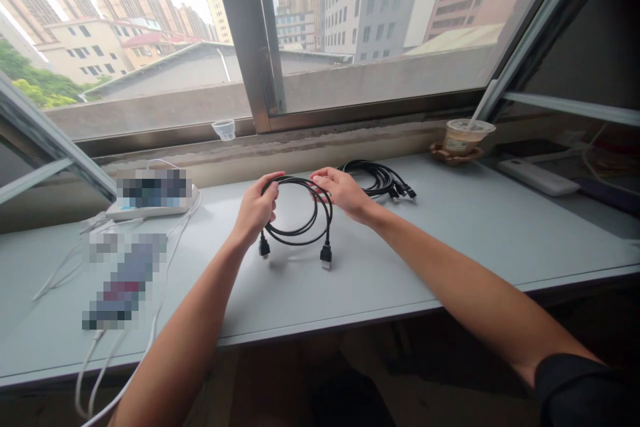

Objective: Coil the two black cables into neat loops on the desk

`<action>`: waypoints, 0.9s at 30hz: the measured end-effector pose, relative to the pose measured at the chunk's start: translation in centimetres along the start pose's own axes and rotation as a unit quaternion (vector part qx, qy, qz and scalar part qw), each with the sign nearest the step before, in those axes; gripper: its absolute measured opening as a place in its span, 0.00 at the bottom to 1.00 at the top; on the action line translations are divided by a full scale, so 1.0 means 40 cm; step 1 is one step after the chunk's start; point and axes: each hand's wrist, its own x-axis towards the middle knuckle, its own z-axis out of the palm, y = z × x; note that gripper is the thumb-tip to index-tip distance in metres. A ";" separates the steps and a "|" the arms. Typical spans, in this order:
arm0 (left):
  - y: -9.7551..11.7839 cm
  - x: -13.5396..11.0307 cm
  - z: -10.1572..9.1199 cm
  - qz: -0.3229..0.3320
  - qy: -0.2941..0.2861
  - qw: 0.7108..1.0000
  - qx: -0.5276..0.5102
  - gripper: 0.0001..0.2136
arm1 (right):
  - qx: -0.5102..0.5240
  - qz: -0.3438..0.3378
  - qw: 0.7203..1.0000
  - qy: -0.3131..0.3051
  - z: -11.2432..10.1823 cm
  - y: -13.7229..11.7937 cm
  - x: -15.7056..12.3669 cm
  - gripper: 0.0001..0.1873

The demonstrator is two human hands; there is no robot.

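Note:
A black HDMI cable is wound into a loose round coil and held up over the table's front half. Its two plugs hang down at the lower left and lower right of the coil. My left hand is closed around the coil's upper left side, thumb on top. My right hand has its fingers curled at the upper right of the same coil; some of its fingertips are hidden behind the strands. Just behind my right hand lies a second bundle of coiled black cables, plugs pointing right.
The pale table runs below a window. At left are a white power strip with white cords and a blurred-out phone-like object. A small clear cup sits on the sill. A drink cup with a straw stands back right.

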 end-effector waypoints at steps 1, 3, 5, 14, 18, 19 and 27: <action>0.001 0.005 -0.009 -0.002 0.012 1.000 -0.012 0.20 | -0.020 -0.004 1.000 -0.007 -0.010 0.003 0.004 0.10; 0.002 0.013 -0.024 -0.008 0.027 0.999 -0.015 0.20 | -0.052 0.002 0.998 -0.039 -0.027 0.009 0.008 0.11; 0.003 0.017 -0.035 -0.016 0.029 0.999 -0.006 0.19 | -0.063 0.004 0.996 -0.065 -0.034 0.012 0.009 0.14; 0.015 -0.007 -0.013 -0.068 -0.101 0.992 -0.022 0.18 | -0.201 -0.151 0.966 -0.064 -0.008 0.003 -0.007 0.11; 0.019 -0.012 -0.003 -0.058 -0.084 0.994 -0.044 0.19 | -0.176 -0.151 0.973 -0.005 0.009 0.016 -0.014 0.14; 0.020 -0.011 -0.004 -0.054 -0.078 0.994 -0.055 0.19 | -0.148 -0.126 0.981 -0.012 0.016 0.020 -0.016 0.16; -0.012 -0.010 0.012 0.035 0.024 0.995 0.095 0.27 | 0.109 0.024 0.993 -0.028 0.071 0.030 -0.025 0.20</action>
